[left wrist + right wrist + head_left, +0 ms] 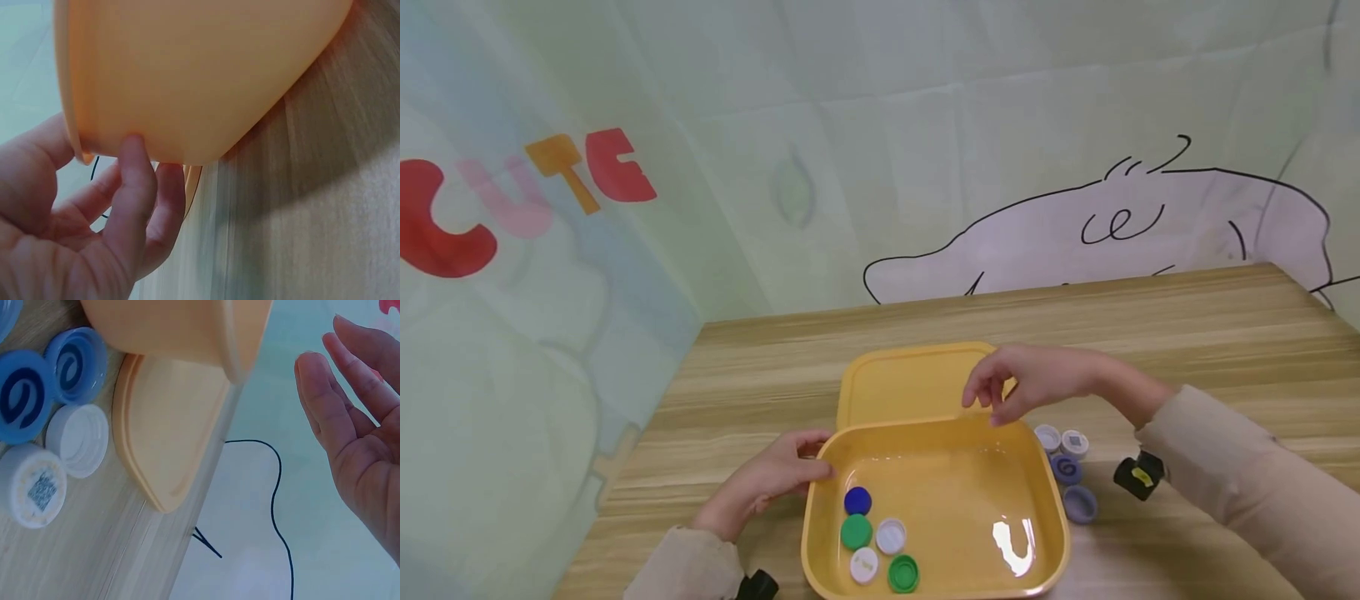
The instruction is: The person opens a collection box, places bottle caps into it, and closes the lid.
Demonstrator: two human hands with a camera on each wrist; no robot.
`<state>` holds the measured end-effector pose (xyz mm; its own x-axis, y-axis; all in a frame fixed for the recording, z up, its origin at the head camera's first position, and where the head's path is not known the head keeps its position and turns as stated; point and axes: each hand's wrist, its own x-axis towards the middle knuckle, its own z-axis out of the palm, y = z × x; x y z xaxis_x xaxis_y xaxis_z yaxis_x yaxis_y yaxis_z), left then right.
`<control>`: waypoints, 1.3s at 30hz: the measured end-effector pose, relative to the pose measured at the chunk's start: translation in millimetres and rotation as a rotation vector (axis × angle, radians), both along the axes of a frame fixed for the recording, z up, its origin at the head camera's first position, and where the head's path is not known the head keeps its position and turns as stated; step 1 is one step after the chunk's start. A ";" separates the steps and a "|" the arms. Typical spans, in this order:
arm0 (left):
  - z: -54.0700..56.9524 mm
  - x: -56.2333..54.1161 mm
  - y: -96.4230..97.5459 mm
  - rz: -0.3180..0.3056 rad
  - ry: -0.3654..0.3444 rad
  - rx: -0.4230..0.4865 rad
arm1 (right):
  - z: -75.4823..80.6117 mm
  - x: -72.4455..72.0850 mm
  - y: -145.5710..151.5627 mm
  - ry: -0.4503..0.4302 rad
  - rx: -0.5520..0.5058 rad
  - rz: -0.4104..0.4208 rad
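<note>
My left hand (782, 468) grips the left rim of a yellow plastic box (940, 432), thumb at the rim. In the left wrist view the fingertips (132, 150) touch the box's outer wall. Inside, at the box's left, lie several bottle caps: a blue cap (857, 501), a green cap (856, 532), white caps (891, 537) and an open-side-up green cap (903, 574). My right hand (1026, 379) hovers above the box's far right edge, fingers loosely bent, holding nothing. In the right wrist view that hand (356, 419) is apart from everything.
Right of the box, white bottle caps (77, 440) and blue bottle caps (76, 365) lie on the wooden table (760, 367). Behind the box is a flat yellow lid (910, 379), partly hidden by it. A printed cloth (850, 167) hangs along the table's back and left.
</note>
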<state>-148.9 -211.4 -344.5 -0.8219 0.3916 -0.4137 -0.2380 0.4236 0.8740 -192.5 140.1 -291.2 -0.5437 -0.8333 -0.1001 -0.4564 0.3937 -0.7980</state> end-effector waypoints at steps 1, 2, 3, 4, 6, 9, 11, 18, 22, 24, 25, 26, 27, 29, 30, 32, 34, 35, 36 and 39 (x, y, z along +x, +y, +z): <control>0.2 -0.1 0.1 -0.001 0.000 -0.001 | -0.3 0.4 1.9 -0.001 0.001 -0.008; 0.2 0.0 0.1 -0.003 0.001 -0.002 | -0.5 0.9 3.8 -0.003 0.002 -0.016; 0.3 0.1 0.2 -0.004 0.002 -0.002 | -1.1 1.2 5.6 -0.004 0.005 -0.024; 0.3 0.2 0.2 -0.004 0.002 -0.002 | -1.3 1.5 7.3 -0.007 0.008 -0.031; 0.2 0.3 0.3 -0.005 0.003 -0.004 | -1.3 2.3 11.2 -0.010 0.012 -0.043; 0.2 0.3 0.8 -0.002 0.002 -0.002 | -1.9 2.7 18.1 -0.014 0.022 -0.053; 0.0 0.2 1.1 -0.001 0.001 0.000 | -2.3 3.1 23.5 -0.013 0.025 -0.058; -1.3 0.0 0.9 0.006 0.006 -0.005 | -5.6 4.7 37.7 0.001 0.022 -0.065; -1.5 -0.2 0.3 -0.004 0.013 0.004 | -8.3 5.7 41.0 -0.013 0.014 -0.074; -0.9 0.0 0.2 -0.008 0.014 0.009 | -9.7 6.1 42.3 -0.023 0.011 -0.082; -0.7 0.1 0.3 -0.010 0.014 0.009 | -10.6 6.2 43.3 -0.028 0.011 -0.086; -0.6 0.2 0.5 -0.009 0.015 0.009 | -11.5 6.3 44.4 -0.030 0.011 -0.089; -0.6 0.3 0.7 -0.009 0.015 0.007 | -12.4 6.4 45.6 -0.034 0.010 -0.092; -0.5 0.6 0.9 -0.007 0.017 0.005 | -14.1 6.8 48.3 -0.037 0.008 -0.098; -0.5 0.6 1.0 -0.007 0.016 0.004 | -15.0 7.0 49.7 -0.040 0.008 -0.101; -0.5 0.7 0.9 -0.006 0.019 0.003 | -16.9 7.4 52.6 -0.048 0.009 -0.108; -0.5 0.7 0.7 -0.007 0.017 0.003 | -18.7 7.5 55.4 -0.062 0.010 -0.117; -0.4 0.7 0.6 -0.007 0.016 0.004 | -19.7 7.4 56.6 -0.070 0.011 -0.121; -0.4 0.6 0.6 -0.007 0.015 0.005 | -20.6 7.3 58.0 -0.079 0.012 -0.126; -0.3 0.8 0.8 -0.008 0.017 0.006 | -23.3 6.7 61.5 -0.091 0.015 -0.136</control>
<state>-148.0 -210.6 -344.8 -0.8257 0.4004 -0.3973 -0.2199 0.4200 0.8805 -185.7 201.5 -314.4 -0.6393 -0.7508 -0.1662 -0.3243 0.4593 -0.8270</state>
